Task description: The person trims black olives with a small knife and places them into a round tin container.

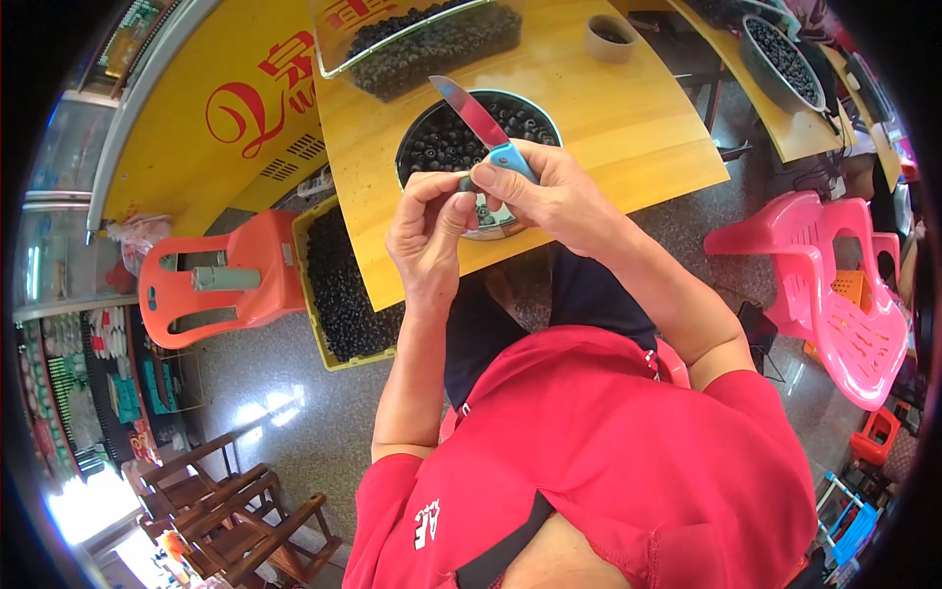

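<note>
My right hand (561, 199) is closed around the blue handle of a knife (481, 120); its blade points up and to the left. My left hand (427, 231) pinches a small dark round fruit (467, 184), partly hidden by the fingertips. The right thumb and fingertips meet the left fingers at this fruit. Just beyond and below both hands stands a round metal bowl (400, 162) of similar dark fruits (442, 140), several of which show a pale ring or hole. Paler bits lie at the bowl's near side.
On the yellow wooden table (628, 147) stand a clear tub (339, 67) of dark fruits and a cup (610, 39). A yellow crate (378, 359) of dark pieces sits below left. An orange chair (221, 285), a pink chair (785, 255) and another fruit-filled bowl (780, 64) flank the table.
</note>
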Demonstrator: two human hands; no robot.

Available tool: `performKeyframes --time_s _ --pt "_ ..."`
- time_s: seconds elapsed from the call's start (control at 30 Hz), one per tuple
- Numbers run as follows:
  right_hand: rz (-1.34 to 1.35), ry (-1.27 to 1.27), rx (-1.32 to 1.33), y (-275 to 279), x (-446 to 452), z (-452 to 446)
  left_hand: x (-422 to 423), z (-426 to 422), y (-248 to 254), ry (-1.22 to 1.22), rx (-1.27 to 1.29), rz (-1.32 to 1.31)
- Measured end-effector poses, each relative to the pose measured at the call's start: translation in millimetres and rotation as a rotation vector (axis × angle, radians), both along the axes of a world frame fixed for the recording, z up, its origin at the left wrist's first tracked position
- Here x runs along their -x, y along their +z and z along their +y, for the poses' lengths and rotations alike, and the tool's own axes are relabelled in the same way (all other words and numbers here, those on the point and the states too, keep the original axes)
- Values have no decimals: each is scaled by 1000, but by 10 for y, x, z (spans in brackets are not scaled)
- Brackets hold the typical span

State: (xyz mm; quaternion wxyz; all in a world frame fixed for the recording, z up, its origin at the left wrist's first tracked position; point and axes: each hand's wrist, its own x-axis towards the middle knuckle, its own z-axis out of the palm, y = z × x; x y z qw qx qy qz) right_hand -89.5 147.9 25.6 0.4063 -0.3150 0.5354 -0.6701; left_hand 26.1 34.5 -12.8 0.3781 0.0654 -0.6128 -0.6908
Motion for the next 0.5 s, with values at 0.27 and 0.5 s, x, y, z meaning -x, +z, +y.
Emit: performKeyframes --time_s 0.27,0.5 --pt "236 -79 14 -70 9 11 5 -5 -13 -28 -92 -41" --pt "994 -306 72 -152 9 72 51 1 -4 -61 -213 -28"
